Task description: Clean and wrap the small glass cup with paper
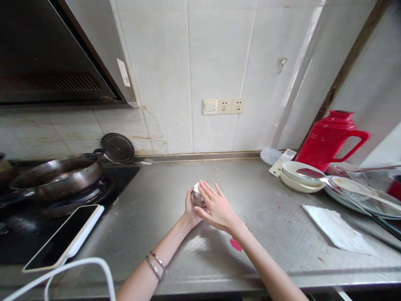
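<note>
Low over the middle of the steel counter, my left hand (190, 211) is closed around a small, shiny, round object (198, 200), perhaps glass or metal. Its kind is hard to make out because both hands cover much of it. Something white (196, 187), like a bit of tissue, shows at its top edge. My right hand (216, 207) lies over the object from the right, with fingers stretched out and the thumb across the near side. The palm side of that hand is hidden. A pink-red patch (235, 244) is on the counter beside my right forearm.
Left, a pan (59, 175) sits on the black stove (122, 179), with a phone (64, 238) and white cable (90, 261) nearer. A black perforated disc (118, 148) leans on the wall. Right are a red thermos (328, 140), stacked bowls (300, 184), plates, utensils and a white napkin (340, 230).
</note>
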Motion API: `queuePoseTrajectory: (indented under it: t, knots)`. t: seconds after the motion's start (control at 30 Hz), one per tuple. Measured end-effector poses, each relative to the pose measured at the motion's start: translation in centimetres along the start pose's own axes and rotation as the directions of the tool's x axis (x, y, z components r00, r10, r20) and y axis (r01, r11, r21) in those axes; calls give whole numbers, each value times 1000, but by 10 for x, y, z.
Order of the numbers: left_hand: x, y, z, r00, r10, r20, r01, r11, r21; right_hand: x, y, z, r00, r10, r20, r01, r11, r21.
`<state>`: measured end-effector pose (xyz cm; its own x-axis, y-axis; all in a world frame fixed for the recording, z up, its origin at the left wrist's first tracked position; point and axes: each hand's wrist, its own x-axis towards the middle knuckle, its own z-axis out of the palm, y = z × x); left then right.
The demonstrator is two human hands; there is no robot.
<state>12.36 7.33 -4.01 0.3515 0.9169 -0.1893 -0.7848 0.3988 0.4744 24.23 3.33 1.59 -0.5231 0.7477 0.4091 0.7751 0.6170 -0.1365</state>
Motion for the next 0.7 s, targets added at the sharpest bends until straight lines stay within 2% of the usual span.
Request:
queuePoseTrajectory:
  t: [0.13,0.27,0.33,0.47,0.63,0.7]
  knots:
    - [2,0,-5,998,-4,-66,3,1000,-18,-6,-6,-1,997,-72,30,71,997,39]
    - [-1,5,-2,982,-74,-173,76,997,6,-16,-6,-4,991,-131,31,129,990,51]
    - [-1,6,0,978,-77,-193,79,997,7,-18,-3,-5,991,-133,10,133,990,39]
    - [0,3,1,995,1,-102,-5,999,-34,-17,9,-5,997,-73,-12,73,997,1]
    - [0,-4,2,987,-158,6,157,986,48,-7,17,0,1000,7,-7,-7,1000,-17]
    - [0,-7,2,983,-179,32,176,981,77,-5,13,1,1000,-3,3,3,1000,-11]
